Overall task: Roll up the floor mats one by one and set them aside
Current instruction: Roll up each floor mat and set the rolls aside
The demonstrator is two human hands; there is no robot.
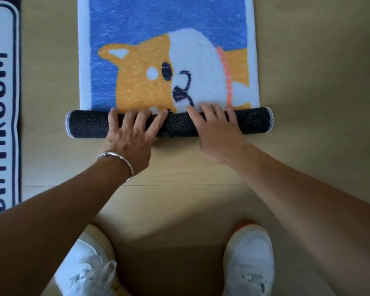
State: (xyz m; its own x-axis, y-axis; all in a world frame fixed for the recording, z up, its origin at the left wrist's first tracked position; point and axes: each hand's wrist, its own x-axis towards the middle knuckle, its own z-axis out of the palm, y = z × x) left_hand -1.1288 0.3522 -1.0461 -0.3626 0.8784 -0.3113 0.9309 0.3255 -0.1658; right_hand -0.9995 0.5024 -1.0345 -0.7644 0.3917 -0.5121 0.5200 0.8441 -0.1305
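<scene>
The blue fluffy floor mat with an orange-and-white dog picture (167, 28) lies on the pale wooden floor (318, 60), its near end wound into a dark, white-dotted roll (175, 124) at centre and the flat part running toward 12 o'clock. The left hand (130, 133), with a silver bracelet (118, 159) at its wrist, and the right hand (216, 129) both press on the roll with fingers spread, gripping nothing. A white mat lettered BATHROOM (0, 103) lies apart at 9 o'clock, and two white sneakers (249, 259) stand at 6 o'clock.
</scene>
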